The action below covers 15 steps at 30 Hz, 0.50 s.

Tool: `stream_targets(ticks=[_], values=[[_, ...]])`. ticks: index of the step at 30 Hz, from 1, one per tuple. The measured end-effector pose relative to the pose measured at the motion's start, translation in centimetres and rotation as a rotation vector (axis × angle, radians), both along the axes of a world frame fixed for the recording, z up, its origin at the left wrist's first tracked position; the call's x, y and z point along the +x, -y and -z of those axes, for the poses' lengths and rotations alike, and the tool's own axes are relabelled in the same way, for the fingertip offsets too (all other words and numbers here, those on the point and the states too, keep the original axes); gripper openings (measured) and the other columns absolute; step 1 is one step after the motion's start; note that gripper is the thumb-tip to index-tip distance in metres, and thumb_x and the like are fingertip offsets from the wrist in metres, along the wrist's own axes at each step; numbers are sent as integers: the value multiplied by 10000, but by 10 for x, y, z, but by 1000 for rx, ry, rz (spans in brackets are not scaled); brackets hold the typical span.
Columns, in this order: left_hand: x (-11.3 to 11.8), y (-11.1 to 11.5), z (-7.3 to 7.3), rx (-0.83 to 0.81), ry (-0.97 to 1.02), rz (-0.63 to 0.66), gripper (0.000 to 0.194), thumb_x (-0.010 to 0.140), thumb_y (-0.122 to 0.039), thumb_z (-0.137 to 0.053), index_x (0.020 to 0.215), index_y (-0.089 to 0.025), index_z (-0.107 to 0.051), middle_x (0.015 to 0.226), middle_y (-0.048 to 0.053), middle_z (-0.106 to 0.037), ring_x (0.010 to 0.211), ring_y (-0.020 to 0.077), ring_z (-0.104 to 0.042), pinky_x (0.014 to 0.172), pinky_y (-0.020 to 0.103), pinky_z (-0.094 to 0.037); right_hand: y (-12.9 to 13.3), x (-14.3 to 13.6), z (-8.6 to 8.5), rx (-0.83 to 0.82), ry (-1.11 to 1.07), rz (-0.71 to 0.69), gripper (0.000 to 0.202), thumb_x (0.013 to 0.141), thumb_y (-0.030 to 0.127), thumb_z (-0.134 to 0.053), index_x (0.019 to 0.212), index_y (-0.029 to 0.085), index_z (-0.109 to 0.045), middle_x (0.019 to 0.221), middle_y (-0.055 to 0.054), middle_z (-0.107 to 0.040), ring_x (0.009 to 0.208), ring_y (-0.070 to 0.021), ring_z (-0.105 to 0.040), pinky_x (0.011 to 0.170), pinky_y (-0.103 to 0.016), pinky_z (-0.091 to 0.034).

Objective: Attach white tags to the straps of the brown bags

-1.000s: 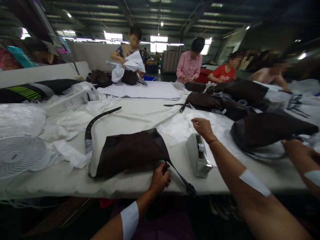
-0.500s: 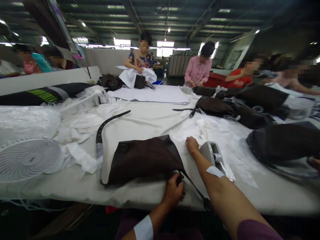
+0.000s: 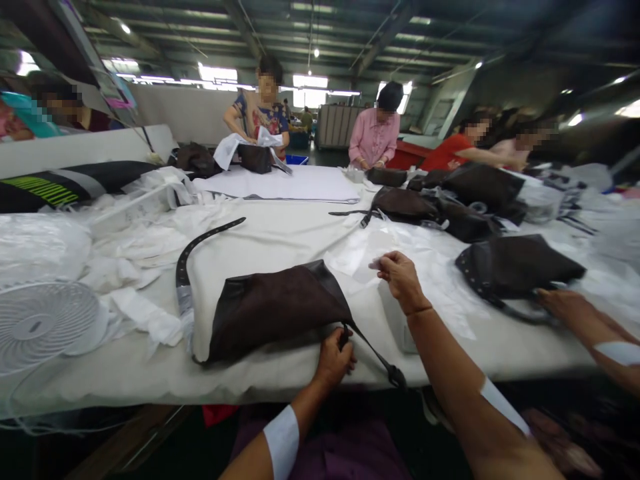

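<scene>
Your left hand [image 3: 334, 357] fingers are clamped on the brown bag [image 3: 277, 309] strap; your right hand [image 3: 400, 277] pinches a clear tape piece [image 3: 374, 265]

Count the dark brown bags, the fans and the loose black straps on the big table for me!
Dark brown bags: at least 6, first one, the far ones overlap
White fans: 1
Loose black straps: 1
Total: at least 8
</scene>
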<state>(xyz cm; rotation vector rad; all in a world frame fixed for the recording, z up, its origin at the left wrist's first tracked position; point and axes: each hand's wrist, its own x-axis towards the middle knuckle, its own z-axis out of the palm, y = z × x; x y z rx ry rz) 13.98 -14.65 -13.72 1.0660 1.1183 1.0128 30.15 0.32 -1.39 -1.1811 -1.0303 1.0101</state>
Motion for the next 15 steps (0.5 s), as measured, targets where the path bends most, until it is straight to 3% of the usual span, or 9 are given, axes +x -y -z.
stream_targets(ticks=[2,4,6,8,12,15], values=[[-3,3,-1,1,-26,-19,360,784,-328,-508,1076,-118,-533,599,3,-582,463,126,-548,461,227,-441,38,7,-10,-9,-145,-68,315,604,222,-708,863,191,-531,637,63,-571,547,-94,-588,467,-177,-446],[-8,8,-7,70,-117,-127,364,775,-299,-530,1095,-128,-549,782,66,-640,690,179,-633,628,290,-507,78,13,-13,-46,-208,-119,390,588,209,-736,940,198,-567,658,71,-569,539,-75,-554,525,-200,-490],[-14,17,-18,220,-248,-280,391,752,-261,-572,1126,-148,-557,1041,119,-621,984,231,-599,842,354,-483,115,14,-7,-107,-250,-149,388,585,211,-750,939,193,-595,731,48,-602,586,-79,-565,564,-211,-503],[-19,26,-37,372,-336,-350,402,756,-246,-584,1148,-163,-557,1173,132,-565,1118,250,-522,950,382,-419,147,10,6,-158,-267,-144,320,589,234,-760,867,182,-611,756,28,-622,599,-86,-569,558,-212,-493],[-17,40,-80,416,-284,-151,322,810,-308,-566,1100,-170,-588,1015,87,-622,949,206,-573,864,336,-442,190,-10,37,-194,-162,-111,222,653,320,-748,719,176,-593,573,43,-565,465,-80,-481,456,-206,-410],[-12,43,-92,306,-198,-28,205,784,-329,-593,876,-149,-625,785,31,-619,725,147,-555,692,261,-437,206,-26,50,-176,-66,-161,234,689,356,-733,668,174,-588,516,43,-538,450,-85,-465,454,-209,-393]])
